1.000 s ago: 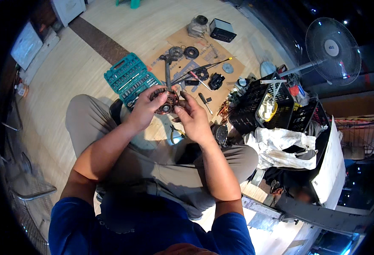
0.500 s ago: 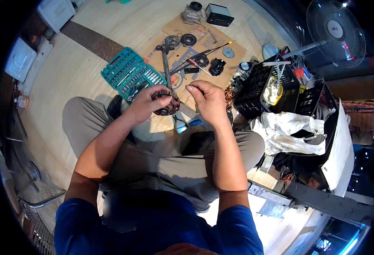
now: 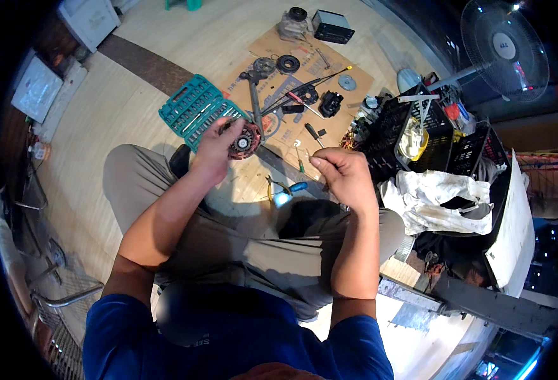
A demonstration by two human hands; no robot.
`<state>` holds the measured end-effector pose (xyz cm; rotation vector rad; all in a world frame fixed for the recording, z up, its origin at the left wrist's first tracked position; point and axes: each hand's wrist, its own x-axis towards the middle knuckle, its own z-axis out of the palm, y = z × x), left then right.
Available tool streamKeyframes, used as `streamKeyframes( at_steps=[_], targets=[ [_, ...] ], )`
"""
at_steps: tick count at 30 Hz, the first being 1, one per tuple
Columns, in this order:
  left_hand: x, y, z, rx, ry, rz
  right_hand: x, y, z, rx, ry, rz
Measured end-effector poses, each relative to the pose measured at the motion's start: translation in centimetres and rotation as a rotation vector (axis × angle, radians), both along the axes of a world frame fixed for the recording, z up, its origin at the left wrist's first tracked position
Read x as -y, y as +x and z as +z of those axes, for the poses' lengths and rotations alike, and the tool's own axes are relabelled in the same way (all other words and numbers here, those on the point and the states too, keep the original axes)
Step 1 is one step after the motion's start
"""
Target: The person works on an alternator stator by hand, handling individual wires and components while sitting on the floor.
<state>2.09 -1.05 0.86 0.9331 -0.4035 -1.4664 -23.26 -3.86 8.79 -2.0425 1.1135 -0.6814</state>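
Note:
My left hand is closed around a round motor part with copper-red windings. A pale round centre with a dark ring faces up from it. Off to the right, my right hand is in a pinch; a thin sliver seems to stick out at its fingertips, too small to name. Just beyond those fingertips lie a small green-handled tool and a dark-handled screwdriver. Blue-handled pliers rest on the floor between my legs. Behind the left hand sits an open green socket set case.
A flattened cardboard sheet carries a hammer, a black ring and several dark parts. To the right stand black plastic crates, a white cloth and a fan. A boxy black device is farther back.
My right hand has moved right and nearer to me, away from the motor part. My left hand has turned the part so its round centre now shows. The whole view has shifted slightly.

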Motion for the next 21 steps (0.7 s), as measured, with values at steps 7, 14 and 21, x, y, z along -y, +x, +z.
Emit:
streamKeyframes(
  at_steps=[7, 14, 21],
  targets=[
    [-0.6, -0.4, 1.0, 0.966, -0.091, -0.574, 1.2, -0.9, 0.2, 0.072, -0.270, -0.132],
    [-1.0, 0.4, 0.0, 0.243, -0.235, -0.650, 3.7, -3.8, -1.9, -0.063, -0.195, -0.446],
    [0.8, 1.1, -0.7, -0.181, -0.160, -0.143, 2.1, -5.5, -1.1, -0.019, -0.113, -0.337]
  ],
)
